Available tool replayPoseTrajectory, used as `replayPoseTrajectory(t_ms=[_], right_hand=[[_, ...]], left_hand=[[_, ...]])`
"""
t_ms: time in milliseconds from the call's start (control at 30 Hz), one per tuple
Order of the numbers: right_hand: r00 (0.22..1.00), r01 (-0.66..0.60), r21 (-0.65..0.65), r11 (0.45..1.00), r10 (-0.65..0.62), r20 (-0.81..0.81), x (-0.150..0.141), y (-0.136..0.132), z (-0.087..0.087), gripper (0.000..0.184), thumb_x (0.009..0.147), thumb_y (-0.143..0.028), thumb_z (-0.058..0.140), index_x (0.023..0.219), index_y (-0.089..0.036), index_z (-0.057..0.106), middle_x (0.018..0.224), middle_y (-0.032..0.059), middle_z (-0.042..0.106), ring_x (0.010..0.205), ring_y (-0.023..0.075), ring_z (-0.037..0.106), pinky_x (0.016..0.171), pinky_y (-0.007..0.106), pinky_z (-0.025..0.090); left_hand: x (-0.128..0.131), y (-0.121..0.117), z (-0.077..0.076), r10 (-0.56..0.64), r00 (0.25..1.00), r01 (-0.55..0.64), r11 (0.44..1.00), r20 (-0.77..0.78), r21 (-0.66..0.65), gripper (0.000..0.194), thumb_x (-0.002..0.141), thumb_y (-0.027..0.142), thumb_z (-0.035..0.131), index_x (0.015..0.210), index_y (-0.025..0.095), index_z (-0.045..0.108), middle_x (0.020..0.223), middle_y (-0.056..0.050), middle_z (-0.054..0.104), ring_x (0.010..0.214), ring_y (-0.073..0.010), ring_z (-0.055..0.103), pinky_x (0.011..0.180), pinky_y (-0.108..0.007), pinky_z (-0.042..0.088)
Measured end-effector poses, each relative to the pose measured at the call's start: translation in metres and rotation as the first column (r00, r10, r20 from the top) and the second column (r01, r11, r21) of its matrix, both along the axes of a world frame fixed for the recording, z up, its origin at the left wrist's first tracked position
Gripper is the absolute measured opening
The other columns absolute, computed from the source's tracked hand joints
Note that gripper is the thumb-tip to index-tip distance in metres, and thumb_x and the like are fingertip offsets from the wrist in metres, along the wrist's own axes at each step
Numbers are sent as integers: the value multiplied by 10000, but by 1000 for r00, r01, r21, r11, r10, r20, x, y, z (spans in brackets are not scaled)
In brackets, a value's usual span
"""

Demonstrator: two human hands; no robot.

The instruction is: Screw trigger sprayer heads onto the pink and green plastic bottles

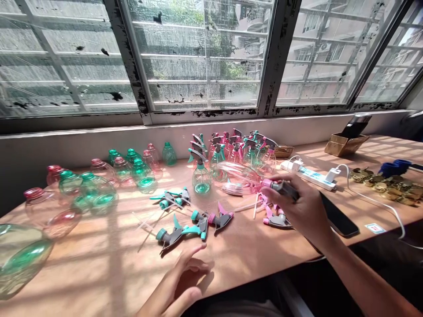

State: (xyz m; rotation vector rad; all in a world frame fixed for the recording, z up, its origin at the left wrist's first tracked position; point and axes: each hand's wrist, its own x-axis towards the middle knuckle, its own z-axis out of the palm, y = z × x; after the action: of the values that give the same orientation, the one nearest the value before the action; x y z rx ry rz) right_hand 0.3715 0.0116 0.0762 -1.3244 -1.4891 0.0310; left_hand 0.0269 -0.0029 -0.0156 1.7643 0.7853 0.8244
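My right hand (302,207) is closed around the grey trigger head of a pink spray bottle (239,177), which lies on its side on the wooden table (109,268). My left hand (180,281) rests near the table's front edge with fingers loosely curled and nothing in it. Just beyond it lie several loose spray heads, teal ones (180,231) and a pink one (220,219). More pink spray heads (276,218) lie under my right hand.
Empty teal and pink bottles (94,193) stand at the left. Assembled spray bottles (231,152) cluster at the back centre. A power strip (307,174), a black phone (337,218), gold pieces (386,185) and a cardboard box (345,143) are at the right.
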Motion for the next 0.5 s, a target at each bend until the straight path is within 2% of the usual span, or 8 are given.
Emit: replayPoseTrajectory(t_ms=[67, 167, 233, 333, 500], right_hand=[[997, -7, -91, 996, 15, 80, 13, 33, 23, 495, 933, -713, 678, 934, -219, 681, 602, 2, 698, 513, 207, 654, 488, 289, 470], [975, 1, -201, 980, 44, 217, 20, 78, 41, 581, 913, -787, 631, 849, -210, 651, 580, 20, 700, 510, 211, 644, 484, 290, 439], [955, -51, -283, 958, 130, 266, 17, 101, 44, 605, 917, -796, 616, 807, -202, 645, 592, 38, 715, 529, 215, 657, 489, 292, 440], [920, -10, -422, 906, 174, 351, 8, 129, 47, 564, 960, -730, 625, 811, -187, 636, 624, 45, 737, 532, 205, 673, 502, 292, 450], [883, 19, -501, 865, 220, 414, -7, 167, 54, 427, 981, -564, 716, 812, -172, 680, 614, 26, 736, 551, 191, 683, 553, 292, 481]], left_hand=[[1, -1, 4, -4, 1000, 4, 1000, -14, 10, 511, 1020, 571, 598, 1488, 365, 600, 1385, -89, 710, 1128, -302, 745, 1070, -403, 563], [0, -3, 7, -13, 996, 13, 1000, -93, -1, 437, 1027, 482, 642, 1454, 389, 632, 1253, -55, 778, 1159, -287, 748, 1104, -385, 563], [-4, -3, 6, -16, 989, 16, 1000, -148, -7, 420, 1025, 415, 667, 1444, 424, 637, 1337, -32, 777, 1221, -282, 742, 1117, -362, 566], [-8, -1, 3, -29, 981, 27, 1000, -191, -14, 417, 1028, 381, 665, 1440, 441, 639, 1427, -15, 757, 1286, -278, 730, 1140, -350, 560], [-9, -1, 2, -6, 977, 7, 1000, -215, 6, 385, 1010, 379, 689, 1391, 437, 685, 1400, 1, 779, 1285, -277, 735, 1119, -332, 580]])
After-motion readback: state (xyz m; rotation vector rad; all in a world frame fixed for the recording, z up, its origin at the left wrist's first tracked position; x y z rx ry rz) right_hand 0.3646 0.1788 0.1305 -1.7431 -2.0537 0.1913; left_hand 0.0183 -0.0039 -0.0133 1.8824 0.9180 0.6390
